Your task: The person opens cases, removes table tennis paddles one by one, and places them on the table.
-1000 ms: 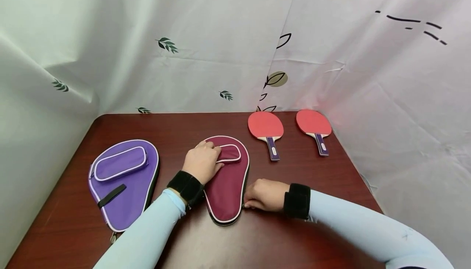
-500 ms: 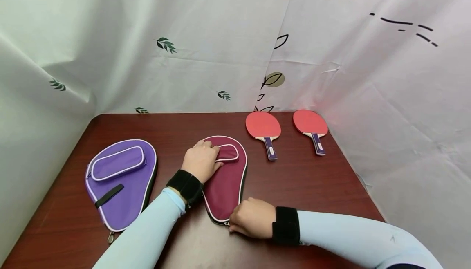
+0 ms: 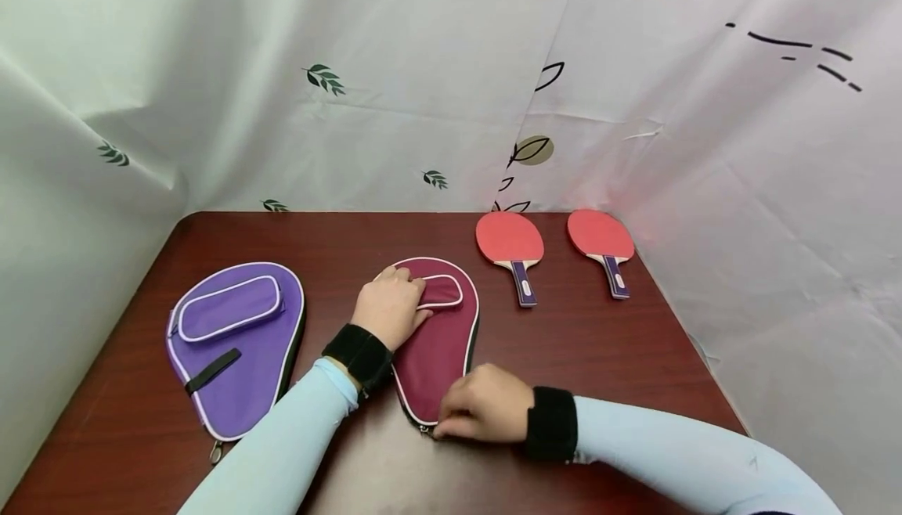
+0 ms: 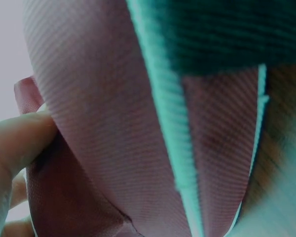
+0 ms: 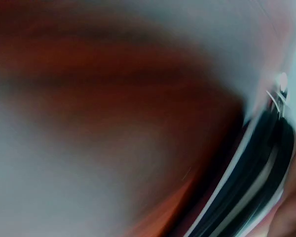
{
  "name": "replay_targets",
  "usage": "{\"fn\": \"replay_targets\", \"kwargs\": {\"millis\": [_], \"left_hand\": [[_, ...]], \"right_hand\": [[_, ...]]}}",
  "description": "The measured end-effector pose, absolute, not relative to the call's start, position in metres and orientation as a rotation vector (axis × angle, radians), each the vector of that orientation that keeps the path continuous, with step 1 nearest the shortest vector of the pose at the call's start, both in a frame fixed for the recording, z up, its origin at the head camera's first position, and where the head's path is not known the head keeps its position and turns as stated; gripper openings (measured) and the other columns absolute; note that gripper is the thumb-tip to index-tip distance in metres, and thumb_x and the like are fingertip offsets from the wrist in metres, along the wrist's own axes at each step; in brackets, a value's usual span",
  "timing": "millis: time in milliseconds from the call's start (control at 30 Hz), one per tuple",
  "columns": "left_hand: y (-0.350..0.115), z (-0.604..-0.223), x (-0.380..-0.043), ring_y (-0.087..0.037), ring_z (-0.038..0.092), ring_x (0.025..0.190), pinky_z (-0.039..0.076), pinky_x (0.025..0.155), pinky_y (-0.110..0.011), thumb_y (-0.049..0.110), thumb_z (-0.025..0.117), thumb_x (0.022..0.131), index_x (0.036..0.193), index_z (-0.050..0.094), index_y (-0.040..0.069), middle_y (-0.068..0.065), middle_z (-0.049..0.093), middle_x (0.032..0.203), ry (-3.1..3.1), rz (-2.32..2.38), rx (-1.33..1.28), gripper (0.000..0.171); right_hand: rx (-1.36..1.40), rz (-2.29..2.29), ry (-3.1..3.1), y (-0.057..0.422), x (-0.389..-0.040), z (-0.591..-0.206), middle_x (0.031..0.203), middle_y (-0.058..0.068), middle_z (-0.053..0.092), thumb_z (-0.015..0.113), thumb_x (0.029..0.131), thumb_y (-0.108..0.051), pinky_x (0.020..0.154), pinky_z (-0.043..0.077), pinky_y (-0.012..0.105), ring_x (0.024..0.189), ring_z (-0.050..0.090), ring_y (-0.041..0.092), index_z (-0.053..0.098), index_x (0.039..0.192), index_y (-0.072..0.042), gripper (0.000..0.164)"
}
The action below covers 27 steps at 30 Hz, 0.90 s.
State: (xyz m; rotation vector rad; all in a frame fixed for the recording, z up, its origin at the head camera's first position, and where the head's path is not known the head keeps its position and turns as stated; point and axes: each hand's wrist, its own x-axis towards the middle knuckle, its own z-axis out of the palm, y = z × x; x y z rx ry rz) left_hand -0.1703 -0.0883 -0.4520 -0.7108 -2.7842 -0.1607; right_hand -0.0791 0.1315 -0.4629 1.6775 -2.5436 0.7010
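A maroon paddle-shaped zip case [image 3: 430, 351] with white piping lies on the table. My left hand [image 3: 387, 305] rests over its upper left part, fingers on the small front pocket [image 3: 442, 291]. In the left wrist view, fingertips [image 4: 32, 131] touch the maroon fabric. At the narrow bottom end, my right hand [image 3: 488, 404], slightly blurred, pinches at the zipper pull [image 3: 425, 429] with curled fingers. The right wrist view shows the metal zipper slider [image 5: 280, 96] on the case's black edge; the fingertips' exact hold is hidden there.
A purple paddle case [image 3: 243, 390] with a black strap lies to the left. Two red table tennis paddles, a nearer-to-middle paddle [image 3: 509, 237] and a right-hand paddle [image 3: 600, 235], lie at the back right. White patterned cloth [image 3: 395, 108] hangs behind the table.
My right hand has moved from the maroon case's right side down to its bottom end, and the zipper pull has travelled leftward round that end. My left hand stays on the case.
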Motion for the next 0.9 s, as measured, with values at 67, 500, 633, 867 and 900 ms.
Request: {"fn": "replay_targets", "kwargs": {"millis": [67, 500, 633, 867, 900], "left_hand": [[-0.089, -0.451, -0.170, -0.031, 0.067, 0.109, 0.065, 0.078, -0.049, 0.045, 0.091, 0.090, 0.119, 0.082, 0.012, -0.012, 0.074, 0.102, -2.779, -0.169, -0.713, 0.045], [-0.104, -0.458, -0.163, -0.031, 0.067, 0.116, 0.064, 0.084, -0.050, 0.045, 0.088, 0.093, 0.129, 0.078, 0.011, -0.010, 0.074, 0.118, -2.706, -0.355, -0.763, 0.050], [-0.107, -0.453, -0.152, -0.031, 0.066, 0.130, 0.055, 0.108, -0.050, 0.043, 0.085, 0.097, 0.136, 0.076, 0.008, -0.011, 0.073, 0.134, -2.691, -0.589, -0.785, 0.053], [-0.096, -0.425, -0.119, -0.023, 0.065, 0.085, 0.055, 0.076, -0.042, 0.050, 0.087, 0.093, 0.105, 0.069, 0.011, -0.001, 0.064, 0.090, -2.505, -0.731, -0.723, 0.044], [-0.094, -0.421, -0.114, -0.021, 0.061, 0.075, 0.052, 0.066, -0.040, 0.053, 0.087, 0.091, 0.100, 0.065, 0.012, 0.001, 0.059, 0.081, -2.524, -0.725, -0.704, 0.047]], "right_hand": [[1.520, 0.958, -2.641, 0.145, -0.091, -0.462, 0.081, -0.014, 0.073, 0.084, 0.100, -0.021, 0.068, 0.053, 0.014, 0.074, 0.065, -0.007, 0.079, 0.090, -0.019, 0.011], [0.299, 2.292, -2.801, 0.184, -0.134, -0.479, 0.107, 0.015, 0.076, 0.055, 0.111, 0.004, 0.080, 0.064, 0.029, 0.093, 0.077, 0.013, 0.052, 0.134, 0.021, 0.029], [0.333, 2.329, -2.681, 0.182, -0.132, -0.468, 0.102, 0.011, 0.076, 0.055, 0.112, 0.003, 0.080, 0.064, 0.029, 0.089, 0.076, 0.011, 0.055, 0.127, 0.019, 0.022], [0.585, 2.325, -2.560, 0.153, -0.132, -0.435, 0.103, 0.012, 0.076, 0.058, 0.111, 0.003, 0.081, 0.065, 0.031, 0.088, 0.077, 0.013, 0.059, 0.126, 0.016, 0.019], [0.625, 2.308, -2.554, 0.148, -0.132, -0.432, 0.102, 0.013, 0.076, 0.058, 0.111, 0.004, 0.081, 0.065, 0.031, 0.088, 0.076, 0.013, 0.061, 0.126, 0.016, 0.019]]}}
